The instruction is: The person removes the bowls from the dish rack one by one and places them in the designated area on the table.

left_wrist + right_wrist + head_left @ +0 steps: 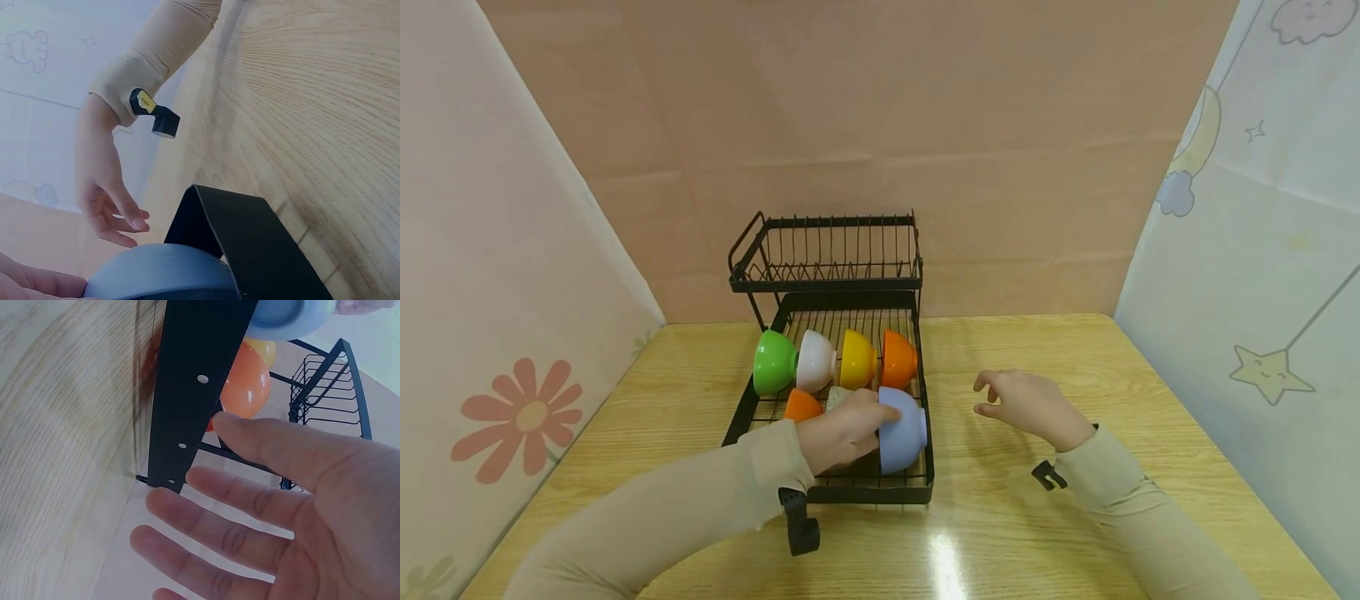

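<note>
A light blue bowl stands on its side in the front right corner of the black rack's lower tray. My left hand pinches its rim from the left; the fingertips show at the bowl's edge in the left wrist view too. Behind my left hand are an orange bowl and a pale speckled bowl, both partly covered. My right hand hovers over the table to the right of the rack and holds nothing. Its fingers are apart and loosely bent in the right wrist view.
Across the tray stand a green bowl, a white bowl, a yellow bowl and another orange bowl, all on their sides. The rack's upper wire shelf rises behind them. Wooden table surrounds the rack.
</note>
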